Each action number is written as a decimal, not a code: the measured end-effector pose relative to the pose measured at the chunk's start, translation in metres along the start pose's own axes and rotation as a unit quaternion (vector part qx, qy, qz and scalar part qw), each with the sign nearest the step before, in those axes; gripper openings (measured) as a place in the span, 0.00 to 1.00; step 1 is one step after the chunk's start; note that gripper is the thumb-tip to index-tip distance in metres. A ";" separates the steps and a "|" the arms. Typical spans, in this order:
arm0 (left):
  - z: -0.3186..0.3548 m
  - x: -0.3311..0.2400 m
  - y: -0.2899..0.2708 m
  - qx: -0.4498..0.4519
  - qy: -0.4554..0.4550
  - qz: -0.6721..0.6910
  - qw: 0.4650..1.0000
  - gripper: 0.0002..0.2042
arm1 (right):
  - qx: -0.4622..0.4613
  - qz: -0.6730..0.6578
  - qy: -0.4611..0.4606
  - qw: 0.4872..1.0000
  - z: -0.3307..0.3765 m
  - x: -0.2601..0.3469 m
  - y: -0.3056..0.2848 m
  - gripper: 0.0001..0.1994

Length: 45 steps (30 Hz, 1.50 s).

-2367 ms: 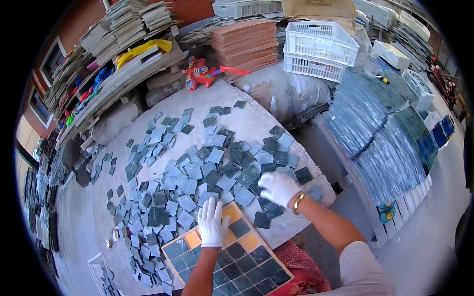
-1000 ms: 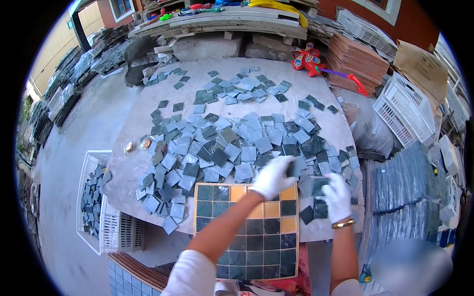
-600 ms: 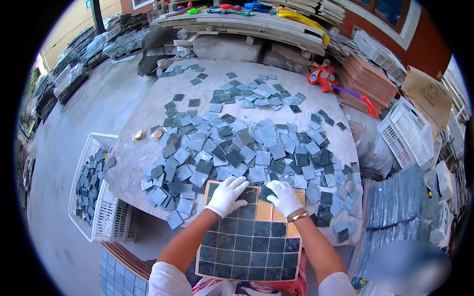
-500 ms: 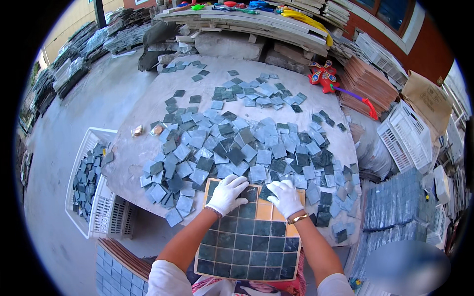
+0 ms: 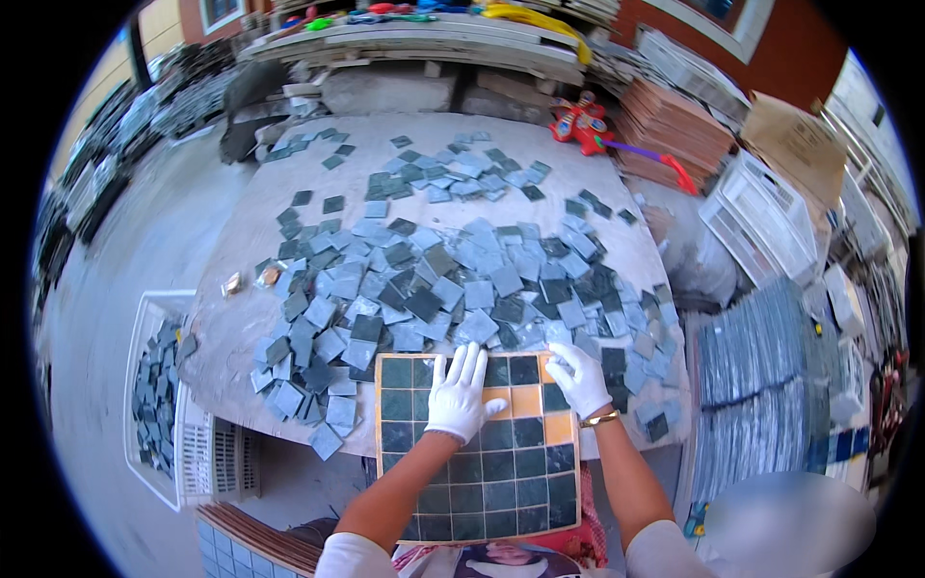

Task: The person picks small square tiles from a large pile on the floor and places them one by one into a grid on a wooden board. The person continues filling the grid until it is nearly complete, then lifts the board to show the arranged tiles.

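Note:
A shallow tray with a light wooden rim (image 5: pixel 379 453) rests at the table's near edge, over my lap. Rows of dark green square tiles (image 5: pixel 466 469) fill most of it, and a few orange cells (image 5: pixel 526 402) lie bare near its top and right side. My left hand (image 5: pixel 458 397), in a white glove, lies on the tray with its fingers stretched out flat. At the tray's upper right corner is my right hand (image 5: pixel 580 383), also gloved, with its fingers drawn together beside a bare cell. Whatever its fingertips hold is hidden. Loose tiles (image 5: pixel 424 304) are heaped just beyond the tray.
A white plastic crate (image 5: pixel 183 472) of tiles stands left of the stone-grey table (image 5: pixel 231 332). On the right are stacked tile sheets (image 5: pixel 747 356), white crates (image 5: pixel 761 207) and brown boards (image 5: pixel 670 120). A red toy (image 5: pixel 581 125) with a purple handle sits at the table's far right.
My left hand has flattened and shifted inward on the tray. My right hand has moved to its upper right corner, and dark tiles now show where it was. The whole view has shifted.

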<state>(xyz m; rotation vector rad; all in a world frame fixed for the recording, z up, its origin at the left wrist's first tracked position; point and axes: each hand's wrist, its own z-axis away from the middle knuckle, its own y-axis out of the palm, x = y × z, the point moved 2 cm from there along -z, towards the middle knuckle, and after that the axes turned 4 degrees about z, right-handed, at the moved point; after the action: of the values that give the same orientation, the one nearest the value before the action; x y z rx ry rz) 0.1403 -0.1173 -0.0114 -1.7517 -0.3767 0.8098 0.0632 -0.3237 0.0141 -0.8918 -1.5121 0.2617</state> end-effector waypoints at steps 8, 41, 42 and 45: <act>0.023 -0.024 -0.005 0.090 0.183 -0.015 0.979 0.40 | -0.024 0.153 0.007 0.988 0.021 -0.026 -0.018 0.16; 0.014 -0.108 0.022 0.099 0.207 0.044 0.972 0.35 | -0.069 0.375 0.124 0.916 -0.139 -0.116 -0.076 0.21; 0.015 -0.109 0.022 0.098 0.205 0.048 0.973 0.35 | -0.069 0.320 0.154 0.932 -0.138 -0.127 -0.086 0.22; 0.016 -0.107 0.025 0.086 0.197 0.056 0.975 0.34 | 0.057 0.380 -0.163 0.909 -0.127 -0.118 -0.083 0.26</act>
<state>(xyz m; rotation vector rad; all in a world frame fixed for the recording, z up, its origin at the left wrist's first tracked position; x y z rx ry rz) 0.0495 -0.1804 -0.0016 -1.7313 0.0576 0.5371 0.1373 -0.5008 0.0020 -1.3636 -1.3603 1.1027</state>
